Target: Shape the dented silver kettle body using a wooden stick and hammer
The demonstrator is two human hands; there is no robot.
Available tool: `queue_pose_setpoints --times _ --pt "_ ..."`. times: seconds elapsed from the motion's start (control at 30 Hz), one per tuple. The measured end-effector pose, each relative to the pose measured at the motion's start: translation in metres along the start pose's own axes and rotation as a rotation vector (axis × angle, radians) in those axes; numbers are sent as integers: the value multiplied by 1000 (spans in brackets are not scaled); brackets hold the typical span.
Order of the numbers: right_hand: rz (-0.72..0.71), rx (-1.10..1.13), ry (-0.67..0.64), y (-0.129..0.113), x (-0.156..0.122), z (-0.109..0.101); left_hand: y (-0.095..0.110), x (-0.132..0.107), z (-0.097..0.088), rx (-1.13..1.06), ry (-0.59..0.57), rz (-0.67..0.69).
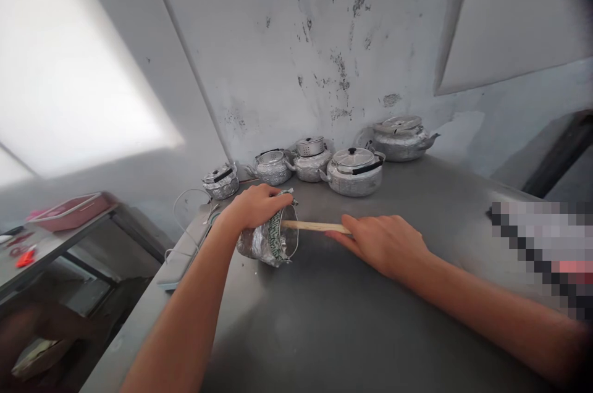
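My left hand (262, 206) grips a small silver metal pot (254, 241) from above, with the thumb along its rim. The pot lies tipped on its side, its mouth turned to the right. Round the mouth runs a green-and-white patterned band (275, 238), and a thin wire loop shows at the opening. My right hand (384, 241) is closed around a pale wooden stick (317, 226). The stick reaches into the pot's mouth, so its far end is hidden inside.
Several silver kettles stand along the wall, among them a lidded one (354, 180) and a larger one (403, 143). A white power strip with a cable (180, 260) lies at the grey table's (296, 331) left edge. On a side table is a pink basket (69, 211).
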State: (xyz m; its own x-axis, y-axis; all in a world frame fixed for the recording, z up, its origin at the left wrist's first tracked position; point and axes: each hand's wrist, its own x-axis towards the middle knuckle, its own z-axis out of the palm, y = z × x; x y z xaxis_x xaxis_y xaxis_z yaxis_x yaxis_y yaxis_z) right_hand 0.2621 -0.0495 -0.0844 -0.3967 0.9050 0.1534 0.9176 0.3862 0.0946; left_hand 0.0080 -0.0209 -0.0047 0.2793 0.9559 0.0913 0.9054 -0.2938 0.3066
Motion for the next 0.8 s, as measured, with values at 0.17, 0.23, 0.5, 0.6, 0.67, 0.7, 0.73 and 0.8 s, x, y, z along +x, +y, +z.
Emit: queue_pose_setpoints --times 0.17,0.23,0.5,0.6,0.67,0.7,0.73,0.8 --pt "-6 -20 -3 2 0 0 0 0 1 -6 15 2" --pt "-14 -24 -15 2 0 1 0 0 1 -15 27 2" --pt "-16 -5 -9 2 2 5 2 0 1 -21 28 -22" --pt "-9 -20 -1 2 2 4 2 1 0 -14 21 -28" --pt "-33 -9 4 3 2 4 2 1 0 -17 15 -24" --pt "-33 -6 -1 3 2 4 3 1 0 -17 14 -24" --pt "-26 -7 -8 3 2 4 3 1 0 -15 16 -26" --pt "-4 -15 -14 2 1 3 3 1 0 -12 22 -27"
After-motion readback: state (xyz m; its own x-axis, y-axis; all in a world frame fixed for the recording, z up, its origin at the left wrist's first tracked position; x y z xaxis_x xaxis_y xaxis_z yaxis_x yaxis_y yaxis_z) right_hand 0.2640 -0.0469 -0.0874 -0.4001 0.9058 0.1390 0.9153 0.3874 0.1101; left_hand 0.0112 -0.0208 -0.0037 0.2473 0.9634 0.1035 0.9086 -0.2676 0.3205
